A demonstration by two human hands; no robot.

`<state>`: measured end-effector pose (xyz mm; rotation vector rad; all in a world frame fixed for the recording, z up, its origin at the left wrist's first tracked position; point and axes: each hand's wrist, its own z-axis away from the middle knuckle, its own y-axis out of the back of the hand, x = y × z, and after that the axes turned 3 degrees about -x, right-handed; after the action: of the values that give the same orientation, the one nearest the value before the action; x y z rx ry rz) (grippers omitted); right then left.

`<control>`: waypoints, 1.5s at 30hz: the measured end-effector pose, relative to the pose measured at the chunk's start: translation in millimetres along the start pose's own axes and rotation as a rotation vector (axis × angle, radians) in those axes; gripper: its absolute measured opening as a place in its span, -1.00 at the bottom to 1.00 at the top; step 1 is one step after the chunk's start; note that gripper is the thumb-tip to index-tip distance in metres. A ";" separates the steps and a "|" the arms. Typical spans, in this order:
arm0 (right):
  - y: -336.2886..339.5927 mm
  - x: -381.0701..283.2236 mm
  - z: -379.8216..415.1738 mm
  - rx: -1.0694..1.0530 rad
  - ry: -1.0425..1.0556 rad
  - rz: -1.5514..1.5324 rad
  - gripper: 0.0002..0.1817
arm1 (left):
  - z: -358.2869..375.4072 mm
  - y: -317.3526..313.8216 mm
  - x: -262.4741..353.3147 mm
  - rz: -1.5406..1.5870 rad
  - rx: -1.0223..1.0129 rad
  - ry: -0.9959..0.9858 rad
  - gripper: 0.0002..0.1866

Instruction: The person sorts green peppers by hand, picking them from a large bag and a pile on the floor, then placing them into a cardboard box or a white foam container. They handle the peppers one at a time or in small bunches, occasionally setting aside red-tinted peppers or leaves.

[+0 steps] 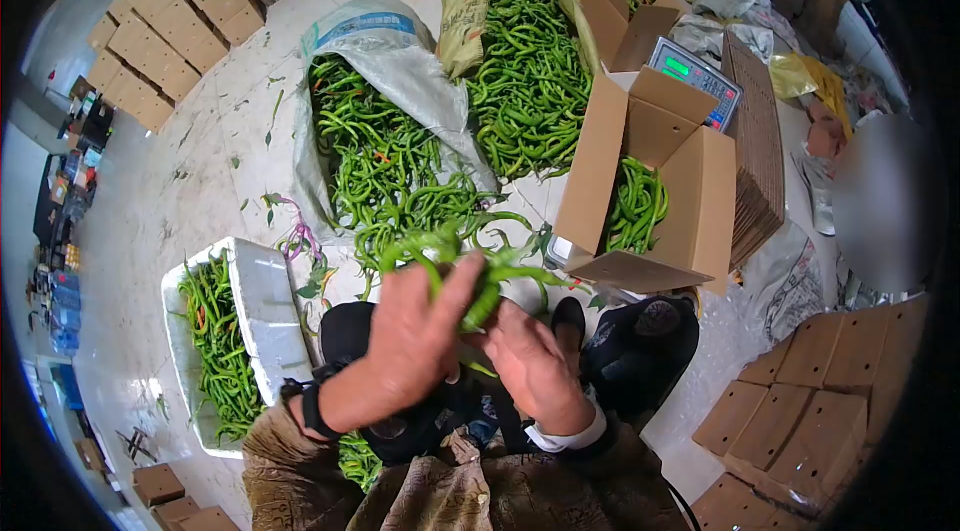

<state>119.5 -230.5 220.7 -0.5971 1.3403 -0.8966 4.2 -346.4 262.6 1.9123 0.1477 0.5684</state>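
Note:
A bunch of long green chili peppers (483,303) is held between my two hands above my lap, its upper part blurred by motion. My left hand (418,323), with a dark band on the wrist, is closed over the bunch from the left. From below and the right, my right hand (532,359) grips its lower end, its fingertips partly hidden. Just beyond the hands, loose chili peppers spill from a white woven sack (445,66). A yellowish sack (465,21) full of green chili peppers lies open beside it.
An open cardboard box (700,221) with some chili peppers stands at the right, near a scale display (697,79). A white foam box (275,316) of chili peppers sits at the left. Flattened cardboard (755,151) and stacked cartons (790,421) line the right side.

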 end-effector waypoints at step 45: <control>92.1 12.8 14.8 -0.278 -0.141 -0.670 -0.56 | 73.7 -95.0 -13.0 1.497 0.180 0.953 -0.50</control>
<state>152.7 -192.4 141.3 -1.3506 1.1523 -1.1787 41.1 -374.1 150.8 1.4498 -0.7210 2.4695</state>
